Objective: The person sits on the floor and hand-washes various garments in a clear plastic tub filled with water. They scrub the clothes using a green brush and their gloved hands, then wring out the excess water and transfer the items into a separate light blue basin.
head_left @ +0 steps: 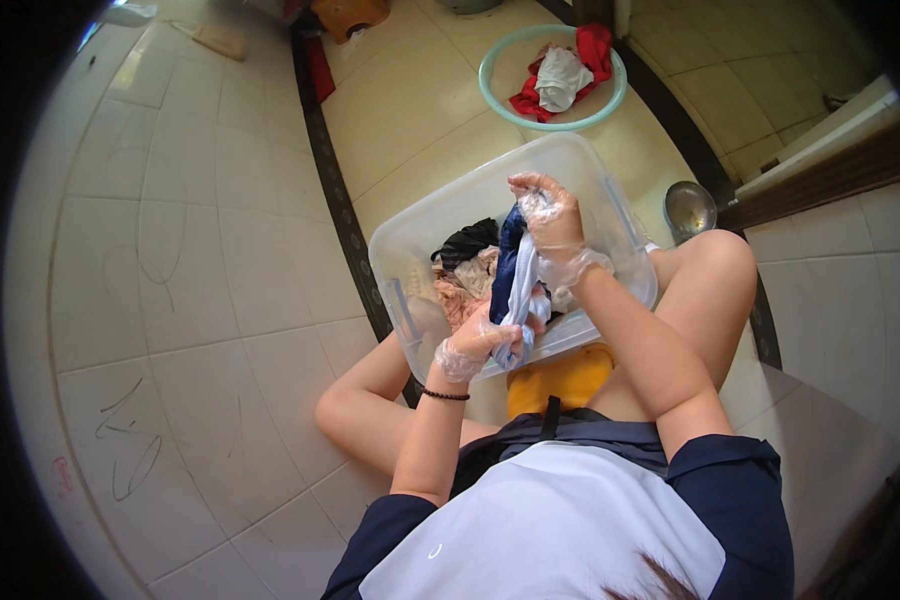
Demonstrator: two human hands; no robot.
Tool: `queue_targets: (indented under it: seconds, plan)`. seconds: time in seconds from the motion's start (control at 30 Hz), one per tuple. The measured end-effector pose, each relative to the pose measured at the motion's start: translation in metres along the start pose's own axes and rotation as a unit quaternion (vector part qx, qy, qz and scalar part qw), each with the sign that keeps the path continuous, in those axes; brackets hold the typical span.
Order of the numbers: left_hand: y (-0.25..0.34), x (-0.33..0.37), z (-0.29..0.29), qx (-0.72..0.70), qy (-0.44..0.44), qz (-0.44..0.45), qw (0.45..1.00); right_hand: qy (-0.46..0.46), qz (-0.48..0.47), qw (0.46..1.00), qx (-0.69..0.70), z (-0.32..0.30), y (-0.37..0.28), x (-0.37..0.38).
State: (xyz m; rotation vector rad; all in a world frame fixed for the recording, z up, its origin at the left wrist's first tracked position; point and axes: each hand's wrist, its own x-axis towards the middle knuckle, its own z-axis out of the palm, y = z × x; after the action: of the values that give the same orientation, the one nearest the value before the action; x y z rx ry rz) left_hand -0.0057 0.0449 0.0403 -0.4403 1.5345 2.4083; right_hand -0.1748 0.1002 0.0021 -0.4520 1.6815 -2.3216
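Observation:
Both of my hands wear thin clear plastic gloves above a clear plastic tub [490, 170]. My right hand [555, 222] is closed on the upper end of a navy and light blue garment [518, 275], which is bunched lengthwise. Lower down, my left hand [478, 338] grips the same garment's bottom end. The garment's exact kind cannot be made out. Beside it in the tub lie a black cloth [467, 242] and crumpled peach-coloured cloths [460, 302]. Part of the pile is hidden behind my hands.
A pale green round basin [488, 92] with red and white clothes stands beyond the tub. To the right are a metal bowl [689, 210] and a raised door sill [830, 185]. An orange stool [350, 15] is far off; something yellow [560, 380] sits between my legs.

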Motion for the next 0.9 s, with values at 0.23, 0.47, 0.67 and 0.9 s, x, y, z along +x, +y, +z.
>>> queue_targets:
  seconds: [0.23, 0.47, 0.67, 0.9]
  plan:
    - [-0.015, 0.016, 0.002, -0.357, 0.264, 0.094, 0.891, -0.211, -0.297, 0.906, -0.218, 0.026, -0.049, -0.065]
    - [-0.016, 0.014, 0.016, -0.344, 0.291, 0.104, 0.887, -0.193, -0.279, 0.851, -0.399, 0.026, -0.034, -0.049]
    - [-0.032, 0.016, -0.025, 0.185, 0.234, 0.175, 0.938, -0.169, -0.316, 0.894, -0.269, 0.048, -0.025, -0.097]
    - [-0.005, 0.015, 0.007, -0.302, 0.239, 0.08, 0.919, -0.116, 0.143, 0.961, -0.208, 0.018, 0.008, -0.028]
